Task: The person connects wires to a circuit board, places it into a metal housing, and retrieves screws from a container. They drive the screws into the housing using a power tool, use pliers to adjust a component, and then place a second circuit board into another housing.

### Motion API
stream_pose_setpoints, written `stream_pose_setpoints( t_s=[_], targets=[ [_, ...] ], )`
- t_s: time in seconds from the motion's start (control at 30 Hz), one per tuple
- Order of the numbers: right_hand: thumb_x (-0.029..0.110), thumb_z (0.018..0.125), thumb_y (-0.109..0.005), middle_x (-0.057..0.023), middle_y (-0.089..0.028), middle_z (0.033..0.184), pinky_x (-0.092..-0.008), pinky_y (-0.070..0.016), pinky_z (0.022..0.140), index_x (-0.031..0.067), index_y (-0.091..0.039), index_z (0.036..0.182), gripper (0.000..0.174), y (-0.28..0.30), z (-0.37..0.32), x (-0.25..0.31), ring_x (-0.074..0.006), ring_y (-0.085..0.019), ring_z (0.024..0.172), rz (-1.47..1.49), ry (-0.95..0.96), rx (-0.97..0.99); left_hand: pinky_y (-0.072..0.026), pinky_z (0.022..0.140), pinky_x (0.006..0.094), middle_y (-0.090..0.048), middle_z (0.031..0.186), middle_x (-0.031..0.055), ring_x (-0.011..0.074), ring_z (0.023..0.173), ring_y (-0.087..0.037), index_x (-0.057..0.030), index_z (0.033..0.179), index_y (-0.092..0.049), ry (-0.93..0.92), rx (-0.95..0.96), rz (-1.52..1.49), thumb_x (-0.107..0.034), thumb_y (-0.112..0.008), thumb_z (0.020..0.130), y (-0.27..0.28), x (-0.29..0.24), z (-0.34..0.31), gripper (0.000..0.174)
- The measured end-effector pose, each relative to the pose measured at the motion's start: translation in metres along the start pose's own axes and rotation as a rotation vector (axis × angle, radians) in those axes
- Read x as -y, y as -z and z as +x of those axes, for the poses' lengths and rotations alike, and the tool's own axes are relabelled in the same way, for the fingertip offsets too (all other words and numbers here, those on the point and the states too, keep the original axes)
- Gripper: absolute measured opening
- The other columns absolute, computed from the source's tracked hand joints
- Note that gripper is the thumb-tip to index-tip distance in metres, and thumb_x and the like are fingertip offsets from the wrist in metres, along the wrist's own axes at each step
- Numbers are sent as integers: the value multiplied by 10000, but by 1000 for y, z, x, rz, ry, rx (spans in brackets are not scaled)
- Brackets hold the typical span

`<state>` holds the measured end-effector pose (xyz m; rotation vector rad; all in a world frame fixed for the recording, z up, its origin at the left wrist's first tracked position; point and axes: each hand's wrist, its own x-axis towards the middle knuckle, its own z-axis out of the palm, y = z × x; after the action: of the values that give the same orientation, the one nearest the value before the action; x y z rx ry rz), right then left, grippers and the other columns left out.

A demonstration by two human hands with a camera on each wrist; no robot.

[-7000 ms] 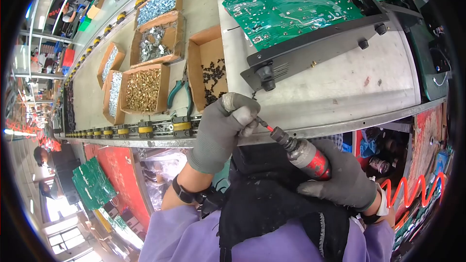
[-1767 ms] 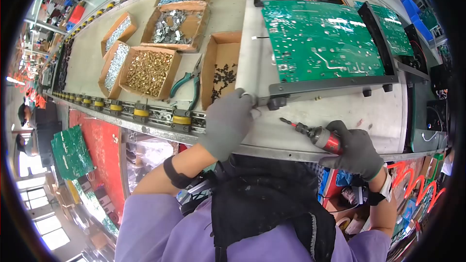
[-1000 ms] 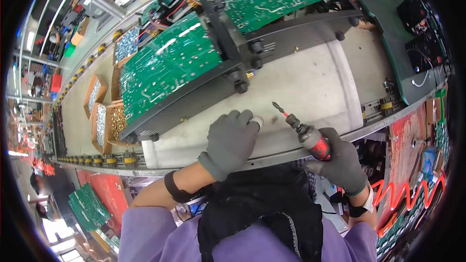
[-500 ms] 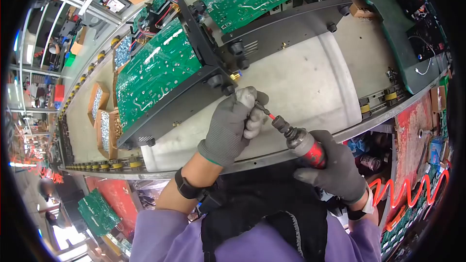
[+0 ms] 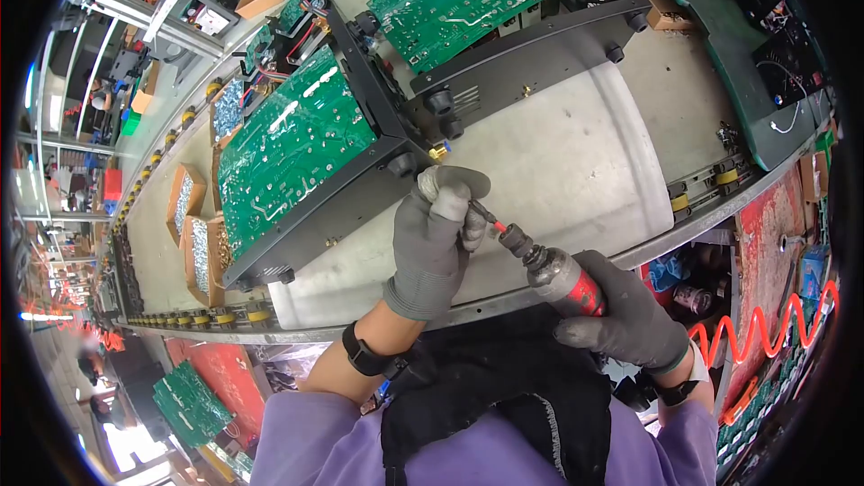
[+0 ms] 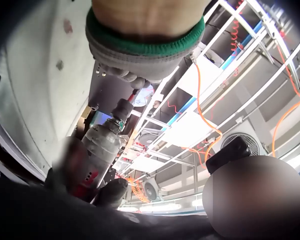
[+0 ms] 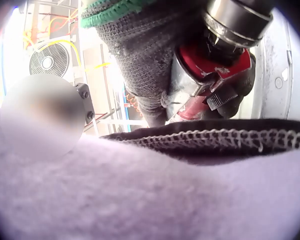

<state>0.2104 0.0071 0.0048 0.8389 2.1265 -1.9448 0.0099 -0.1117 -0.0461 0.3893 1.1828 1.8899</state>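
Note:
In the head view a gloved right hand [image 5: 621, 310] grips a red and silver power screwdriver [image 5: 565, 281], its bit pointing up and left. The gloved left hand [image 5: 434, 243] has its fingers curled at the tip of that bit; whether a small part is between them is hidden. Just beyond the left hand stands a dark metal chassis [image 5: 355, 216] with a green circuit board [image 5: 297, 148] on it. The left wrist view shows the screwdriver [image 6: 101, 142] reaching up to the left fingertips. In the right wrist view the right hand [image 7: 145, 65] is wrapped round the tool's red body [image 7: 192, 107].
A second chassis [image 5: 540, 58] with a green board [image 5: 463, 4] stands behind, to the right. Boxes of small parts [image 5: 202, 256] lie at the left. A metal rail [image 5: 504, 301] edges the bench. A red coiled hose [image 5: 751, 351] hangs at the right.
Since one second ago the left hand has come to the screwdriver's bit, its fingers now curled there. Earlier, both hands and the head view shifted as the chassis came to lie farther left.

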Motion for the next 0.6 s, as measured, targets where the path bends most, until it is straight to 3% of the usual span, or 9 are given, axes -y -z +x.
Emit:
stream_pose_setpoints(
  t_s=[0.07, 0.13, 0.2, 0.23, 0.27, 0.4, 0.47, 0.53, 0.6],
  targets=[
    [333, 720, -812, -150, -626, 855, -358, -487, 708, 29, -552, 1117, 564, 0, 2, 0, -244, -634, 776, -26, -17, -1, -367, 547, 221, -547, 748, 28, 86, 632, -474, -19, 1117, -557, 34, 1, 31, -311, -583, 960, 2, -1, 0, 332],
    [327, 718, -817, -107, -616, 864, -345, -482, 708, 27, -551, 1141, 583, 0, 5, -5, -192, -602, 785, 130, 3, 38, -400, 584, 226, -582, 779, 40, 91, 662, -520, 11, 1189, -555, 64, -1, 62, -310, -548, 977, 4, 0, 1, 385],
    [311, 714, -817, -87, -604, 869, -335, -478, 710, 22, -547, 1154, 592, 3, 7, -1, -168, -581, 794, 178, -8, 15, -424, 610, 229, -609, 926, 68, 105, 738, -546, 14, 1309, -488, 114, 98, -126, -391, -544, 969, 9, 5, 6, 532],
    [295, 709, -817, -66, -592, 875, -326, -473, 711, 18, -544, 1166, 601, 6, 10, 2, -144, -560, 804, 228, -21, -12, -449, 648, 246, -605, 1036, 80, 116, 802, -558, 2, 1370, -432, 213, 104, -85, -457, -545, 953, 21, -6, 9, 630],
    [295, 709, -817, -66, -592, 875, -326, -473, 711, 18, -544, 1166, 601, 10, 13, 6, -144, -560, 804, 217, -12, -9, -464, 674, 264, -618, 999, 75, 127, 798, -566, 6, 1327, -482, 312, 65, -84, -439, -565, 943, 31, -17, 8, 593],
    [230, 680, -804, -32, -545, 876, -283, -451, 711, -21, -531, 1163, 609, 23, 28, 29, -109, -497, 798, 204, 30, -108, -479, 691, 279, -640, 960, 74, 136, 792, -569, 38, 1265, -544, 146, -46, -21, -389, -563, 944, 55, -31, 20, 535],
    [238, 666, -809, -25, -534, 885, -276, -445, 716, -18, -531, 1160, 622, 26, 32, 32, -112, -489, 785, 308, 22, -167, -498, 740, 302, -638, 1026, 92, 154, 867, -600, 41, 1296, -517, 121, -40, -48, -319, -561, 947, 64, -33, 31, 503],
    [249, 655, -809, -22, -528, 892, -278, -442, 723, -9, -533, 1157, 628, 29, 36, 35, -115, -485, 774, 327, 11, -163, -480, 817, 314, -621, 1094, 99, 166, 933, -587, 30, 1333, -482, -7, -252, 273, -299, -557, 947, 56, -35, 41, 513],
    [274, 650, -811, -23, -530, 891, -282, -440, 715, -5, -537, 1144, 630, 31, 41, 40, -113, -482, 774, 297, 31, -192, -470, 850, 294, -614, 1148, 128, 153, 979, -584, 11, 1378, -441, -41, -242, 405, -250, -537, 956, 55, -37, 51, 505]
  ],
)
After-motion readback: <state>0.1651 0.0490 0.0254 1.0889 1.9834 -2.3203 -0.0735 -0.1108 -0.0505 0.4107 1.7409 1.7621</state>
